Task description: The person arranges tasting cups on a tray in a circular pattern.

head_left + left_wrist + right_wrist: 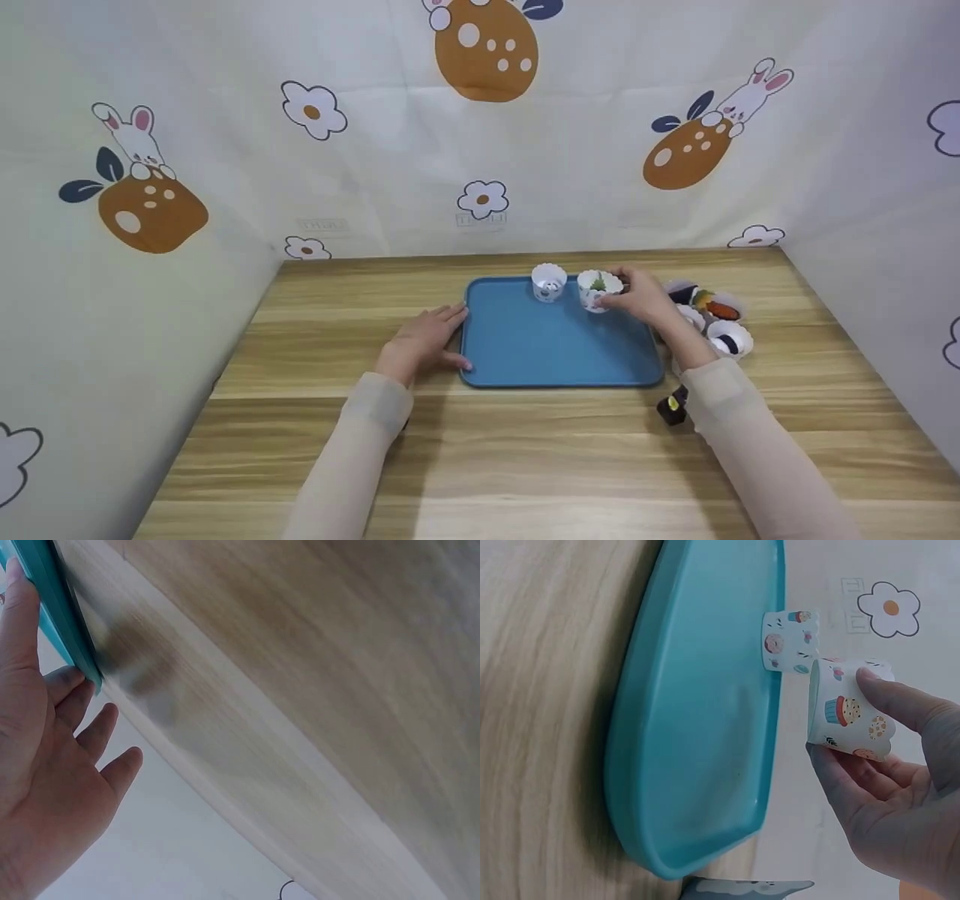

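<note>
A: What's the setting?

B: A wooden table [525, 450] boxed in by cloth walls printed with rabbits and flowers [480, 150]. A blue tray [555, 352] lies flat in the middle of it.

A: And the grip?

B: The right hand [643, 298] holds a paper cup [598, 289] at the tray's far edge, thumb on one side, fingers curled round the other. The right wrist view shows the cup [846, 709] pinched that way, printed with cupcakes. From the head view something small and green sits inside it.

A: Anything beside it?

B: A second paper cup [549, 282] stands just to its left on the tray, upright, apart from the hand. What it contains I cannot tell.

A: The other hand?

B: The left hand [421, 341] lies flat on the table against the tray's left rim, fingers straight, thumb [19, 622] along the edge, gripping nothing.

A: Further out?

B: To the right of the tray, on the table, a cluster of more paper cups [729, 337]; one holds something orange [721, 309], others dark pieces. A small dark item [673, 406] lies near the right sleeve.
</note>
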Action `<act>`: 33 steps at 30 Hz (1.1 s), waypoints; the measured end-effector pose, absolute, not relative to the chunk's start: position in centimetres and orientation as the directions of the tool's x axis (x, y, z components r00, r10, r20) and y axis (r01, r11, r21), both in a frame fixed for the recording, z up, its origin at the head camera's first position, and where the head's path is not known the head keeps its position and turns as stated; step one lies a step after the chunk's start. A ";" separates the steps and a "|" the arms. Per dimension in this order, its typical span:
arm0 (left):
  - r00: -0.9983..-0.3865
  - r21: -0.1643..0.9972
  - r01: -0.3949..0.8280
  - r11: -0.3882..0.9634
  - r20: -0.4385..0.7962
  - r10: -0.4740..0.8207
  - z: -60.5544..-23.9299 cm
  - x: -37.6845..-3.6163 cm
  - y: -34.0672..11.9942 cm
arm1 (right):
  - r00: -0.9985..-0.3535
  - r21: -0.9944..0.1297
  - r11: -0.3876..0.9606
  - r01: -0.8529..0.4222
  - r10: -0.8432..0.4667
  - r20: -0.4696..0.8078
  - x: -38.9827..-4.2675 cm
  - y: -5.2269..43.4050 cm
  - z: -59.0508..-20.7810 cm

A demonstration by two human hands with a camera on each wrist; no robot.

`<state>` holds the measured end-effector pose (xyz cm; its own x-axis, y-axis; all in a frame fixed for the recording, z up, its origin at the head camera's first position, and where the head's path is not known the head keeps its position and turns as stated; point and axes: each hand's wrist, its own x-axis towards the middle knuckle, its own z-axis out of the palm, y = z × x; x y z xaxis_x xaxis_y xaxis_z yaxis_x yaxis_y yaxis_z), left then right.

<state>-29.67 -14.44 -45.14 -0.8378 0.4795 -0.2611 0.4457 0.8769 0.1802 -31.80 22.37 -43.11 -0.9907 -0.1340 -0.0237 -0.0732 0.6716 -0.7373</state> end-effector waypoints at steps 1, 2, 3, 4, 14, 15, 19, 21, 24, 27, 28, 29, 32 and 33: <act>-0.837 0.181 0.445 0.877 -0.264 0.479 -45.1 -29.7 -14.4 | -0.991 -0.739 0.670 -0.071 -0.133 -0.025 -31.8 22.3 -43.2; -0.837 0.178 0.444 0.878 -0.267 0.478 -45.1 -29.8 -14.5 | -0.991 -0.741 0.668 -0.069 -0.134 -0.028 -31.9 22.3 -43.2; -0.836 0.179 0.444 0.878 -0.269 0.478 -45.1 -29.8 -14.5 | -0.991 -0.743 0.666 -0.067 -0.133 -0.031 -31.9 22.2 -43.3; -0.836 0.180 0.443 0.878 -0.271 0.477 -45.1 -29.8 -14.4 | -0.991 -0.745 0.664 -0.065 -0.133 -0.032 -31.9 22.2 -43.4; -0.838 0.202 0.429 0.880 -0.274 0.472 -45.3 -29.9 -14.5 | -0.991 -0.742 0.667 -0.075 -0.135 -0.021 -32.2 21.4 -44.3; -0.839 0.206 0.429 0.880 -0.272 0.472 -45.3 -29.9 -14.5 | -0.990 -0.744 0.663 -0.082 -0.138 -0.014 -32.2 21.4 -44.4; -0.844 0.227 0.416 0.881 -0.266 0.467 -45.2 -29.8 -14.5 | -0.990 -0.759 0.644 -0.099 -0.138 0.012 -32.5 21.1 -44.8; -0.845 0.228 0.414 0.881 -0.264 0.465 -45.1 -29.7 -14.5 | -0.990 -0.762 0.639 -0.104 -0.138 0.020 -32.6 20.9 -45.0; -0.842 0.221 0.426 0.877 -0.257 0.474 -45.2 -29.7 -14.5 | -0.992 -0.755 0.649 -0.097 -0.129 0.017 -32.6 20.7 -45.2; -0.841 0.209 0.439 0.874 -0.248 0.481 -45.2 -29.6 -14.5 | -0.992 -0.745 0.661 -0.097 -0.122 0.021 -32.6 20.6 -45.3; -0.841 0.206 0.440 0.874 -0.246 0.481 -45.2 -29.6 -14.5 | -0.993 -0.744 0.661 -0.096 -0.120 0.021 -32.7 20.6 -45.3; -0.842 0.205 0.440 0.874 -0.245 0.481 -45.1 -29.6 -14.5 | -0.993 -0.745 0.660 -0.094 -0.120 0.020 -32.7 20.6 -45.4; -0.845 0.204 0.431 0.879 -0.250 0.473 -45.0 -29.6 -14.4 | -0.993 -0.743 0.663 -0.092 -0.116 0.020 -32.9 20.6 -45.6; -0.846 0.204 0.429 0.880 -0.251 0.471 -45.0 -29.6 -14.4 | -0.993 -0.742 0.665 -0.090 -0.115 0.018 -32.9 20.6 -45.6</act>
<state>-29.61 -14.42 -45.05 -0.8455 0.4711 -0.2513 0.4294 0.8797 0.2042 -32.89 20.63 -45.64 -0.9932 -0.1150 0.0179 -0.0904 0.6645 -0.7418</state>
